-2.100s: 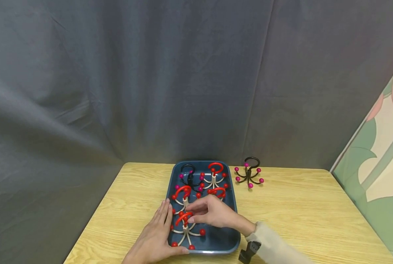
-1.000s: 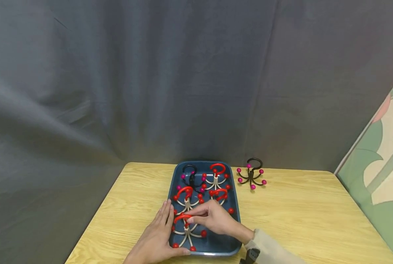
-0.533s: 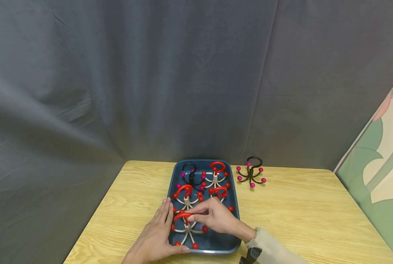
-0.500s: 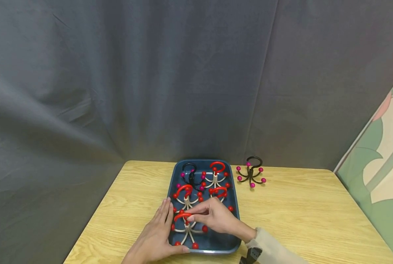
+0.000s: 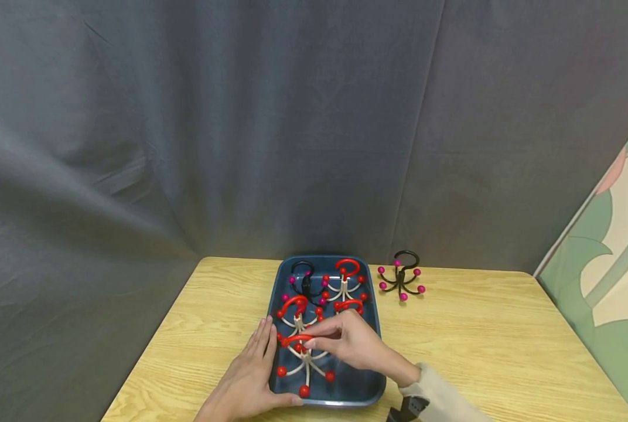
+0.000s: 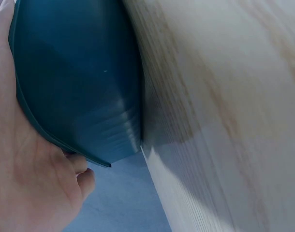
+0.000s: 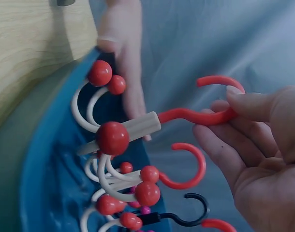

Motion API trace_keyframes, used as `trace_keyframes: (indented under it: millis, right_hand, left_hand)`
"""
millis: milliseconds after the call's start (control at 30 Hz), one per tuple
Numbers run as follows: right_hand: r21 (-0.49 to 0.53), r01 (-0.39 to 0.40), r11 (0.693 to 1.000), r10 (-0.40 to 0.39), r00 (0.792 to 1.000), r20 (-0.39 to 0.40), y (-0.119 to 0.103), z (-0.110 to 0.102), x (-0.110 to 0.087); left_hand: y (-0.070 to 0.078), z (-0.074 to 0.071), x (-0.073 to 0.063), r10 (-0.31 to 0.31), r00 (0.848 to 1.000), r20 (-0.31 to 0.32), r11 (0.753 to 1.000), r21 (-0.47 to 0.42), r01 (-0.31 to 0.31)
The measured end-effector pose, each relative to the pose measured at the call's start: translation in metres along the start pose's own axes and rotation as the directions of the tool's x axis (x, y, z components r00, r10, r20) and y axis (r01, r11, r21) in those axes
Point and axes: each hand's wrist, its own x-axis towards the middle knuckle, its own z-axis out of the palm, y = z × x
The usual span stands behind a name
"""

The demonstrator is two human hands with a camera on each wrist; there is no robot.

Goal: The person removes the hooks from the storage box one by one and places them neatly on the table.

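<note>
My right hand (image 5: pixel 353 340) pinches the red hook of a white multi-arm swivel hanger (image 5: pixel 306 356) with red ball tips, at the near left of the blue tray (image 5: pixel 348 387). In the right wrist view, the thumb and fingers of the right hand (image 7: pixel 263 140) hold the bend of that red hook (image 7: pixel 184 114), above the white stem. My left hand (image 5: pixel 248 378) rests along the tray's left side, its fingers straight and its thumb by the front rim. The left wrist view has the left hand (image 6: pixel 34 179) against the tray's wall (image 6: pixel 89 72).
Farther back in the tray stand more white hangers (image 5: pixel 298 322) with red hooks and a black one (image 5: pixel 306 285) with pink balls. Another black hanger (image 5: pixel 400 278) lies on the wooden table (image 5: pixel 483 328) right of the tray. A grey curtain (image 5: pixel 314 129) hangs behind.
Between the right fingers the white hanger has turned about its stem and shifted slightly right, its hook tilting over. The right hand has moved a little right and up; the left hand stays put.
</note>
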Motion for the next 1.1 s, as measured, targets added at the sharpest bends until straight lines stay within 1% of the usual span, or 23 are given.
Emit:
trace_keyframes:
  millis: [267, 433, 567, 700, 800, 900, 1000, 1100]
  right_hand:
    - [0.054, 0.013, 0.998, -0.011, 0.999, -0.030, -0.011, -0.018, -0.008]
    - [0.051, 0.017, 0.999, -0.013, 0.997, -0.077, -0.017, -0.032, -0.015]
    - [0.049, 0.038, 0.998, -0.032, 0.993, -0.118, -0.023, -0.047, -0.021]
    - [0.036, 0.088, 0.995, -0.080, 0.980, -0.184, -0.027, -0.065, -0.029]
    - [0.032, 0.076, 0.997, -0.066, 0.969, -0.239, -0.031, -0.080, -0.037]
    - [0.040, 0.044, 0.998, -0.031, 0.961, -0.275, -0.035, -0.095, -0.048]
    - [0.028, 0.058, 0.998, -0.047, 0.949, -0.312, -0.039, -0.109, -0.057]
    - [-0.013, 0.069, 0.998, -0.070, 0.931, -0.359, -0.040, -0.121, -0.064]
  left_hand:
    - [0.000, -0.002, 0.001, -0.028, 0.999, 0.041, 0.999, -0.029, 0.029]
    - [-0.001, -0.001, 0.000, -0.026, 0.999, 0.026, 0.999, -0.042, 0.027]
    - [-0.001, 0.000, 0.000, -0.016, 1.000, 0.003, 1.000, -0.025, 0.016]
    - [0.000, 0.001, 0.001, -0.014, 1.000, 0.003, 1.000, -0.012, 0.014]
    - [0.000, 0.001, 0.002, -0.021, 1.000, 0.017, 1.000, -0.008, 0.022]
    - [0.000, 0.000, 0.002, -0.031, 0.999, 0.037, 0.999, -0.007, 0.032]
    - [0.001, 0.000, 0.002, -0.035, 0.999, 0.042, 0.999, -0.005, 0.035]
    - [0.000, -0.001, 0.002, -0.029, 0.999, 0.033, 1.000, -0.003, 0.029]
